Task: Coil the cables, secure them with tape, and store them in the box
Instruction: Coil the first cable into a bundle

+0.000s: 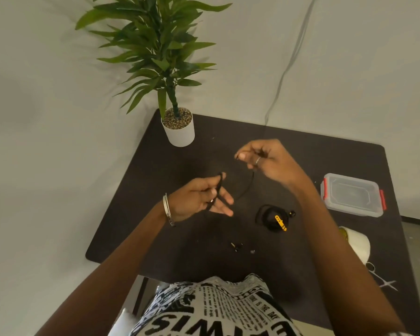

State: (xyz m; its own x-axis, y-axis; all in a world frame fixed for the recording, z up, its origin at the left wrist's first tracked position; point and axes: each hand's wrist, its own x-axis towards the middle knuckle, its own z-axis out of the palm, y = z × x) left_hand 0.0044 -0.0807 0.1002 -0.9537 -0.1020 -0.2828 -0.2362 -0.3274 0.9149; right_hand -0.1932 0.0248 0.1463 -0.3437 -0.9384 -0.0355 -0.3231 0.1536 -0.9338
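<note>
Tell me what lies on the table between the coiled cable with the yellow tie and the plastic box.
Nothing: in the head view, only bare dark table separates the coiled cable from the plastic box; the right forearm passes above that stretch.

The coiled cable (274, 220) is taken as the landmark, lying on the worktop (301, 146) a little right of its middle. The box (353, 194) is set to the right of it and slightly behind, near the worktop's right edge. The tape roll (357, 243) is placed to the right of it and slightly nearer the person, with the scissors (382, 277) nearer still. Small connector pieces (237, 247) are found left of it and in front. The potted plant (178, 128) is stood far behind and to the left, at the worktop's back corner. Behind and left of it, above the worktop, a loose cable (246, 187) is strung between the left hand (201, 198) and the right hand (264, 157).
</note>
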